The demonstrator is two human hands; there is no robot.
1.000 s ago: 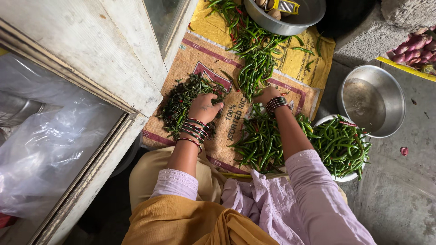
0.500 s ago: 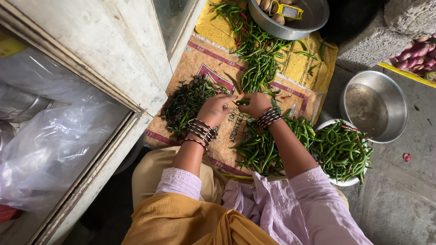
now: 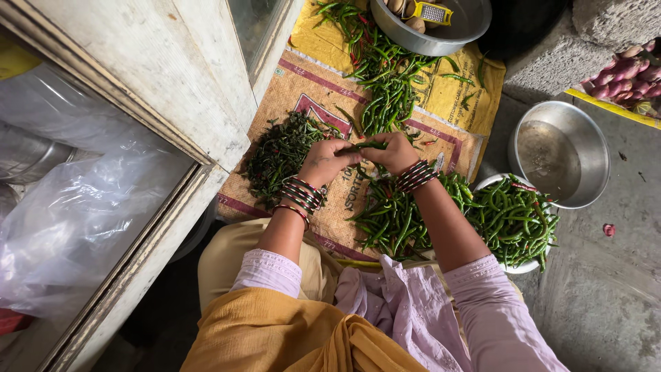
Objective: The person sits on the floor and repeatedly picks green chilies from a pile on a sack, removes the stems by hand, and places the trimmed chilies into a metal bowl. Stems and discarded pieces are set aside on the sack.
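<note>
My left hand (image 3: 328, 160) and my right hand (image 3: 395, 151) meet over a brown woven sack (image 3: 313, 86) on the floor, both pinching one green chilli (image 3: 363, 145) between them. Both wrists carry stacked bangles. A dark heap of plucked chilli stems (image 3: 279, 153) lies just left of my left hand. A loose pile of green chillies (image 3: 396, 217) lies under my right forearm. More green chillies fill a white bowl (image 3: 513, 217) to the right, and another spread of chillies (image 3: 385, 89) lies beyond my hands.
A steel bowl (image 3: 561, 155) with water stands at the right on the concrete floor. A steel basin (image 3: 430, 27) holding potatoes and a yellow grater sits at the top. Pink onions (image 3: 623, 72) lie top right. A white door frame (image 3: 172, 89) and clear plastic sheet (image 3: 76, 227) stand left.
My hands were apart, the left on the stem heap and the right reaching to the chillies. They have come together and now hold one chilli between them.
</note>
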